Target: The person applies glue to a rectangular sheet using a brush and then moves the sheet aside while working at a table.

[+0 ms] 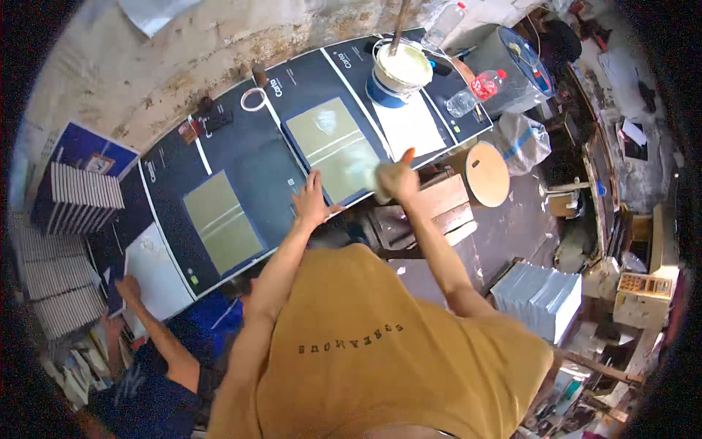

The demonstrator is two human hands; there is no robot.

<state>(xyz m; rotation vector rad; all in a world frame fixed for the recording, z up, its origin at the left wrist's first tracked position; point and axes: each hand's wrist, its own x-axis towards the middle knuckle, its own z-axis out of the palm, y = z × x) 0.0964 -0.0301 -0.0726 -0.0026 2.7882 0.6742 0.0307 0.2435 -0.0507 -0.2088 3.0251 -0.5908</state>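
Your left hand [313,203], grip apart, lies at the near edge of the olive-and-blue sheet [306,133] on the dark tabletop [252,157]. Your right hand [398,181] blurs at the sheet's near-right corner — I cannot tell whether that grip is clamped on anything — and beyond stands a white-and-blue bucket [398,74].

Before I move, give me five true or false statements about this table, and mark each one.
1. A stick rises from the bucket. True.
2. The left hand is holding the bucket. False: it is by the lower left corner of the right-hand olive panel.
3. Another olive panel lies further left on the dark table. True.
4. The round tan disc is left of the bucket. False: it is to the right.
5. The person's shirt is blue. False: it is mustard-yellow.
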